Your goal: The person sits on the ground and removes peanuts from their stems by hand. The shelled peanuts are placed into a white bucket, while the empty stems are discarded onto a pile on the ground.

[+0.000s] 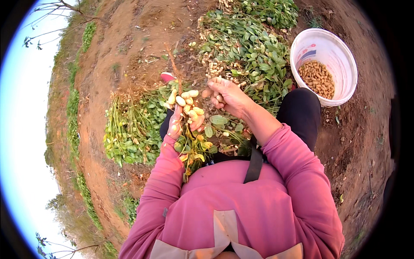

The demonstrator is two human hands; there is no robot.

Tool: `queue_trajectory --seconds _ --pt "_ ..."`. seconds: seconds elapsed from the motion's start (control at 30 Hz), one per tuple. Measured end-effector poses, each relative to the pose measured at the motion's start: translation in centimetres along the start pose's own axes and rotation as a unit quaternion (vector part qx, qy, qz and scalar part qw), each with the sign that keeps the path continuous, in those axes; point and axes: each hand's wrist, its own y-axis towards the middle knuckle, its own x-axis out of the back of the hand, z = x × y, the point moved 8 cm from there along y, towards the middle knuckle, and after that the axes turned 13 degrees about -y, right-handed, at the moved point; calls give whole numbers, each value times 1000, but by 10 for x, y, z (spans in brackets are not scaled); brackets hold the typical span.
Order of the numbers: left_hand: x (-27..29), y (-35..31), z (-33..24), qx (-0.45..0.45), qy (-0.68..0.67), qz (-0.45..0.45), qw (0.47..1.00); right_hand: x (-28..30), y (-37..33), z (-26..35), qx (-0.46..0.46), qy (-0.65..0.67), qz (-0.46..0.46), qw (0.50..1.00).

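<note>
My left hand (174,125) is wrapped round a peanut plant, held roots up. Its thin brown root (174,64) points away from me, and its yellowing leaves (194,149) hang down toward my lap. Pale peanut pods (185,101) cluster at the root, just above my left fingers. To the right of that cluster, a short gap away, my right hand (230,97) is closed with its fingers curled in. A few pods (220,99) show among those fingers; how many it holds is hidden.
A white bucket (297,56) with picked peanuts (317,80) in its bottom stands beyond my right knee. Pulled peanut plants lie in a large heap (250,52) ahead and in a smaller pile (133,125) at left. Reddish bare soil (125,52) surrounds them.
</note>
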Motion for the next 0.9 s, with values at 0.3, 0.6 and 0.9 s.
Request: queue_trajectory --seconds 0.3,0.6,0.9 --pt "11 -1 -9 -17 72 -142 987 -36 -17 -3 141 -340 107 924" --pt "15 5 1 -28 125 -185 974 -36 -16 -9 106 -351 123 922" --pt "-7 2 1 -23 -14 -21 999 -49 -34 11 31 -29 226 973"
